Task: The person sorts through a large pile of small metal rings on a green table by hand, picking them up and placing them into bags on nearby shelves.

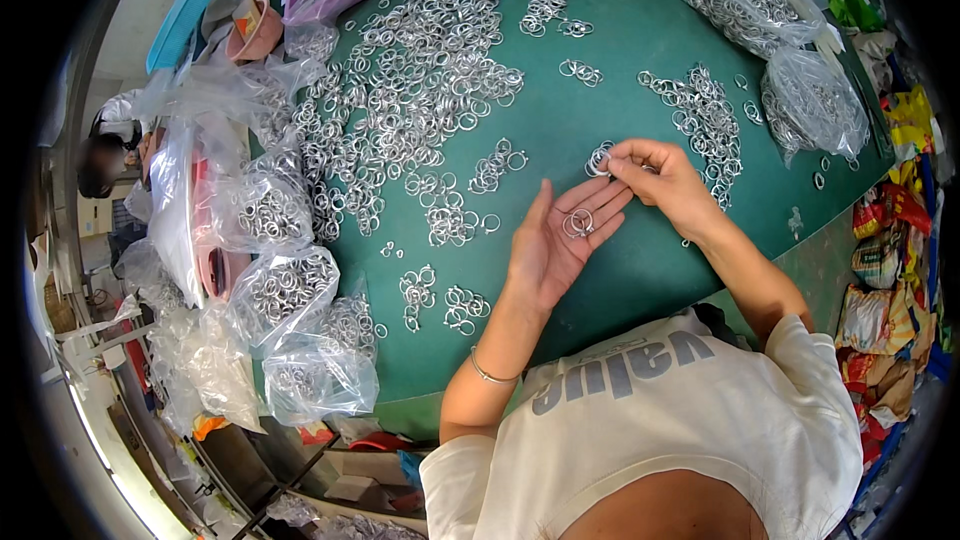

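Since the L hand lies open, palm up, I'd say it's a tray for the metal ring pc on its fingers; R hand, pinched nearly closed by the ring cluster, prob. for fine control, tho I can't tell if it grips any.

Looks bright and fairly even over the green tabletop. Throws small glints off the metal rings and white glare off the clear plastic bags at left. Drops darker below, lower left. Clips near white in a pale strip along the lower-left rim; can't pin the main source. Reads sharp mid-frame, blurred on the background person, far left. Bends straight edges near the rim; vignettes to black in all 4 corners.
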`<state>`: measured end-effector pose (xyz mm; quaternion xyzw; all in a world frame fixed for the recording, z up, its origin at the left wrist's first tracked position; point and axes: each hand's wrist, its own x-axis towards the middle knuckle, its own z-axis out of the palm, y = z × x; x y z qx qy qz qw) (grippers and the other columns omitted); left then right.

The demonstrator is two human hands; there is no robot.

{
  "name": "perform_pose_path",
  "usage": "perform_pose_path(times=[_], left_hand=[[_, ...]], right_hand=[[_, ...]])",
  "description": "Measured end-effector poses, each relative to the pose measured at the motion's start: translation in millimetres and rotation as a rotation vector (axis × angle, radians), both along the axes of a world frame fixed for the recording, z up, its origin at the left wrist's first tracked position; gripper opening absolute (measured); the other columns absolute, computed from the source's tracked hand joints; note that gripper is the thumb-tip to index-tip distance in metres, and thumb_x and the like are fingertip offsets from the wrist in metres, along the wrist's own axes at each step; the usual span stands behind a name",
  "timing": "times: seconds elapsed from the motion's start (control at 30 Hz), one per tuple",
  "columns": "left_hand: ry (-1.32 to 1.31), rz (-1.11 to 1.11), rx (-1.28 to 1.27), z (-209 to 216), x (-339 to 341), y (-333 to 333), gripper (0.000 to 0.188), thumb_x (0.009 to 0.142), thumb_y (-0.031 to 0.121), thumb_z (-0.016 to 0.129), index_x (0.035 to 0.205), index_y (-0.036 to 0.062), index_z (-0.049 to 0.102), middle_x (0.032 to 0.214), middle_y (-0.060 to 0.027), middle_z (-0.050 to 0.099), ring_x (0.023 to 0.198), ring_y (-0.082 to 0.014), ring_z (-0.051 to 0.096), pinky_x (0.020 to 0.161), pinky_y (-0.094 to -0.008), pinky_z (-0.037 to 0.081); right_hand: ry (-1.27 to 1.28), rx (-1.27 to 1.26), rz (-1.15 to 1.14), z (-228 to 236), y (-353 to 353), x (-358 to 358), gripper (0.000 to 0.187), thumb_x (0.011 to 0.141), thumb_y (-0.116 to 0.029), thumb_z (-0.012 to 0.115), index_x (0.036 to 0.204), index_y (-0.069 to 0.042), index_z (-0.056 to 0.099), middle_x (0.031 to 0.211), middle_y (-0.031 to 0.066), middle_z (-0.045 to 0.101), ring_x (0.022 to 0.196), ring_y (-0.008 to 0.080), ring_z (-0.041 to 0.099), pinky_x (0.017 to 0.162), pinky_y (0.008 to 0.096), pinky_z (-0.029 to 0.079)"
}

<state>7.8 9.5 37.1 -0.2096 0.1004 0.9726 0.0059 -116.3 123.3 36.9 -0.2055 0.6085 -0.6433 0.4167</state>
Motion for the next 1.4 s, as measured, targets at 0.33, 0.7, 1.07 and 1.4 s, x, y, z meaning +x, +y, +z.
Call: perform_pose_path(times=[0.33, 0.7, 1.07, 1.4], left_hand=[[0.125, 0.048, -0.107, -0.4, 5.1, -0.5, 0.062, 0.068, -0.007, 0.034, 0.129, -0.0109, 0.025, 0.133, -0.0253, 0.032, 0.126, -0.0313, 0.032, 0.106, -0.0414, 0.027], [0.164, 0.037, -0.194, 6.1, 7.9, 1.6, 0.068, 0.066, -0.008, 0.035, 0.133, -0.0081, 0.022, 0.135, -0.0216, 0.031, 0.121, -0.0275, 0.038, 0.106, -0.0401, 0.026], [0.113, -0.027, -0.25, 2.7, 11.1, 5.2, 0.077, 0.064, -0.01, 0.038, 0.136, -0.0047, 0.013, 0.115, -0.0202, 0.048, 0.111, -0.0296, 0.047, 0.099, -0.0396, 0.032], [0.095, 0.092, 0.078, -2.7, 7.4, 7.5, 0.051, 0.087, 0.014, 0.037, 0.133, -0.0028, 0.022, 0.127, -0.0206, 0.04, 0.111, -0.0257, 0.046, 0.098, -0.038, 0.035]], right_hand=[[0.108, -0.038, 0.05, 1.1, 9.8, 5.6, 0.015, 0.088, -0.013, 0.052, 0.087, -0.001, 0.061, 0.065, -0.0027, 0.051, 0.052, 0.0041, 0.037, 0.046, 0.0211, 0.029], [0.596, 0.082, 0.141, 17.4, 7.3, 19.4, 0.008, 0.079, -0.002, 0.059, 0.087, -0.001, 0.057, 0.07, 0.0023, 0.046, 0.056, 0.0085, 0.041, 0.049, 0.0228, 0.034], [0.759, -0.007, 0.261, 14.0, 5.1, 24.2, 0.016, 0.075, -0.001, 0.06, 0.092, -0.002, 0.059, 0.069, 0.006, 0.047, 0.057, 0.0148, 0.051, 0.051, 0.0293, 0.042], [0.16, -0.002, 0.172, 7.2, 4.2, 20.4, 0.012, 0.076, -0.002, 0.056, 0.088, -0.003, 0.056, 0.065, 0.0057, 0.055, 0.055, 0.0149, 0.055, 0.051, 0.0305, 0.044]])
